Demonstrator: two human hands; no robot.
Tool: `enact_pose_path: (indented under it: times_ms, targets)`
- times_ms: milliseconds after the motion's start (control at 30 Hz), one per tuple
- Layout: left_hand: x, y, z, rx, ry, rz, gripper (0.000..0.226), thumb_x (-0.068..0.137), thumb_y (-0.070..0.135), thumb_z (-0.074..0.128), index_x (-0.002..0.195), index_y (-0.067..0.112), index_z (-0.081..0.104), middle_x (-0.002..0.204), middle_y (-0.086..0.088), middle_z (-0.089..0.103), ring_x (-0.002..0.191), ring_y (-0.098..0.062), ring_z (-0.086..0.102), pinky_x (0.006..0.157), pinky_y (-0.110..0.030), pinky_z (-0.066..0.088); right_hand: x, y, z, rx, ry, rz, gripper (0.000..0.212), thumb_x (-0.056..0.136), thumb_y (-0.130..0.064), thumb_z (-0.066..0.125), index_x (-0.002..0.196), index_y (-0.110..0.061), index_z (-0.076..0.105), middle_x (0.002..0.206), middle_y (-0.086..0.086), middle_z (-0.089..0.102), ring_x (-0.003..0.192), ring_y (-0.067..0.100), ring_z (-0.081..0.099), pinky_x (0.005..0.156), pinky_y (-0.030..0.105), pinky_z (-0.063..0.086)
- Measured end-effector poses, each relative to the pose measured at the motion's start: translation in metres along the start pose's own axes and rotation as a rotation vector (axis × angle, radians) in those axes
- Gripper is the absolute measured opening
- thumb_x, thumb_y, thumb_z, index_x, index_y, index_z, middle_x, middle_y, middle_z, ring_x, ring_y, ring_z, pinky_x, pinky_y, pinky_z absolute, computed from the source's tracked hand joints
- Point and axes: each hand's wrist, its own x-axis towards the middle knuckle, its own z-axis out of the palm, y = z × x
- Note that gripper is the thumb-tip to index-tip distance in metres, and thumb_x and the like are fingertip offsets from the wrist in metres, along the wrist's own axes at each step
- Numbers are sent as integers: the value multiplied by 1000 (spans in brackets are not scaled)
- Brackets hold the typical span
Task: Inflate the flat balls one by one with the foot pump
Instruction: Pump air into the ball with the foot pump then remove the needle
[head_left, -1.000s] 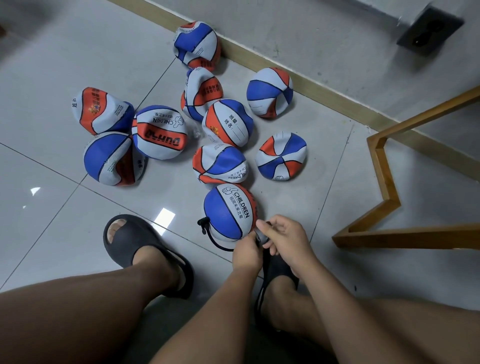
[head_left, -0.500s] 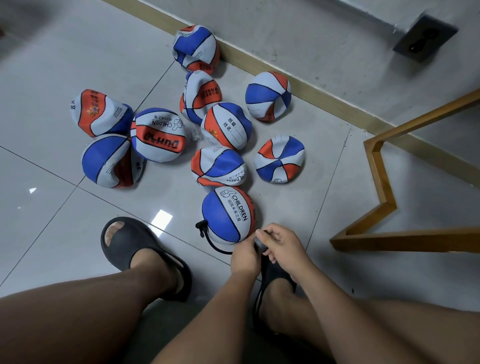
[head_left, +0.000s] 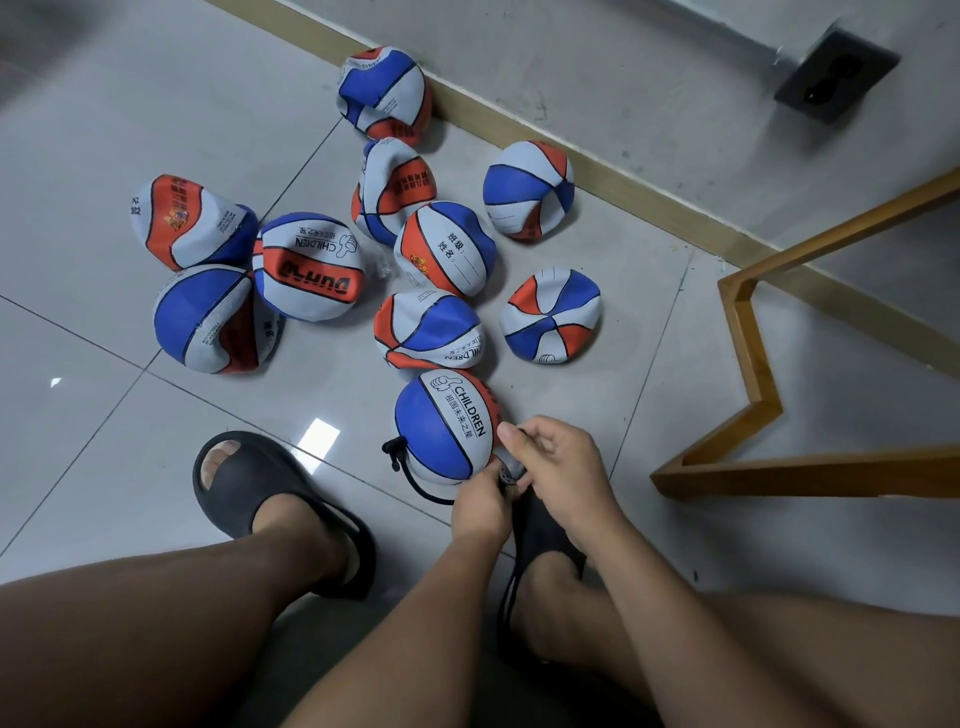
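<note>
Ball of blue, white and orange rubber (head_left: 444, 426) sits near; left hand (head_left: 480, 506) and right hand (head_left: 558, 467) both pinch a small grey nozzle (head_left: 505, 475) at its right edge

Floor: glossy pale grey tiles (head_left: 130, 114), thin dark grout lines, one small bright light reflection (head_left: 321, 439).
Skirting: wooden strip (head_left: 623, 176) along the wall foot.
Wall: grey, scuffed (head_left: 649, 62); black socket (head_left: 836, 73).
Furniture: angular wooden frame (head_left: 753, 364), right.

The left hand (head_left: 480, 506) and the right hand's (head_left: 561, 467) curled fingers mostly cover a small grey fitting (head_left: 506, 474) where the hose (head_left: 415, 486) meets the near ball (head_left: 441, 426). The wooden frame (head_left: 753, 364) runs off the right edge.
</note>
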Motion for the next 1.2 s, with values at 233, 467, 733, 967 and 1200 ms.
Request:
enact_pose_path:
  times_ms: [233,467,733,967,1200]
  targets:
    - [-4,-1,-3,-20,-58,-5,20,96,18,57,77,26,59,76,9,66,71,-6,58,66,-26,49,0,36,1,-50,-51,88,25,104,-30,72,92,-9,72,63,-10,61,57,6,54,52,15,42]
    - [-9,-2,-3,129,-88,103,23,101,22,51,106,37,68,96,8,70,90,-14,66,82,-35,56,4,70,-8,-118,-56,185,24,104,-34,71,93,-12,73,65,8,61,55,16,57,51,28,44]
    - [-7,-1,-16,322,-120,165,19,103,17,50,113,23,66,93,2,67,86,-22,62,74,-31,45,3,67,3,-111,3,181,30,101,-41,73,85,-16,71,60,7,64,50,15,60,57,31,47]
    - [-4,4,-13,287,-69,99,19,102,9,54,89,23,54,80,6,56,83,-23,57,75,-30,43,-1,3,9,-47,3,34,44,89,-58,76,83,-15,70,65,2,68,58,15,59,59,37,49]
    - [-9,6,-16,295,-93,57,13,99,11,53,93,21,60,87,1,66,85,-25,64,80,-38,57,-3,36,6,-67,-19,107,26,103,-32,73,93,-8,71,63,-3,59,55,12,52,53,25,44]
